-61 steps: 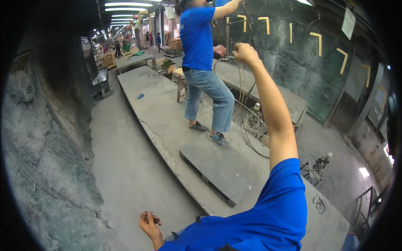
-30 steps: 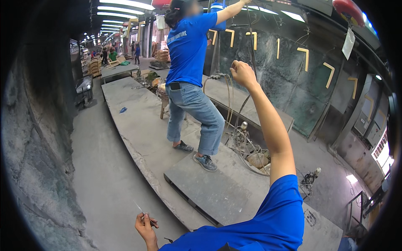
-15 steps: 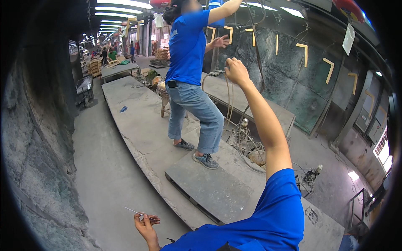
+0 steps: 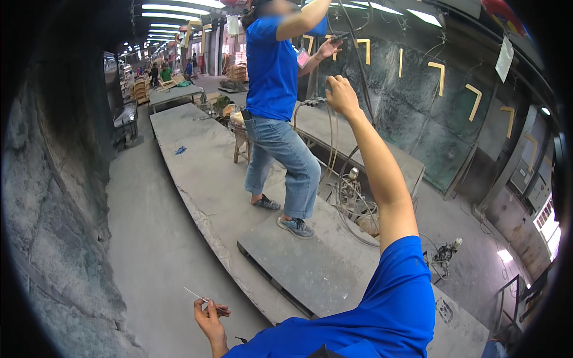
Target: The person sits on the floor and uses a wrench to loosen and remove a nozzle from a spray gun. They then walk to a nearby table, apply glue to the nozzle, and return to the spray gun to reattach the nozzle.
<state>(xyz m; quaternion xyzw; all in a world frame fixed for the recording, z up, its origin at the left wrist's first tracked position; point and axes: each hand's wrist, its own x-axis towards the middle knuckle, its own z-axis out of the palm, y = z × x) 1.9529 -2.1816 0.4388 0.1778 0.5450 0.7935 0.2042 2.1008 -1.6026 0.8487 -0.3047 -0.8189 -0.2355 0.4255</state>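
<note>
My left hand [image 4: 211,321] is low in front of me, its fingers pinched on a thin, straight metal wire [image 4: 192,293] that points up and to the left. Raised high at centre right, my right hand [image 4: 342,95] has curled fingers; I cannot make out whether anything is in them. Thin hoses [image 4: 332,140] hang just below it. Close by, a co-worker [image 4: 271,77] in a blue shirt and jeans stands with one arm up. The co-worker's lower hand [image 4: 328,48] is by a dark object and a hanging dark cable [image 4: 358,59].
The co-worker stands on a grey raised platform [image 4: 197,173] with a dark plate [image 4: 286,256] on it. A wooden stool [image 4: 242,143] and tangled hoses with fittings [image 4: 352,194] are nearby. L-shaped wooden pieces [image 4: 474,102] hang along the right. A rough dark wall [image 4: 54,227] runs on the left.
The co-worker's raised arm has come lower and left, and the lower hand now meets a dark object. The scene has shifted slightly right. My hands keep nearly the same pose.
</note>
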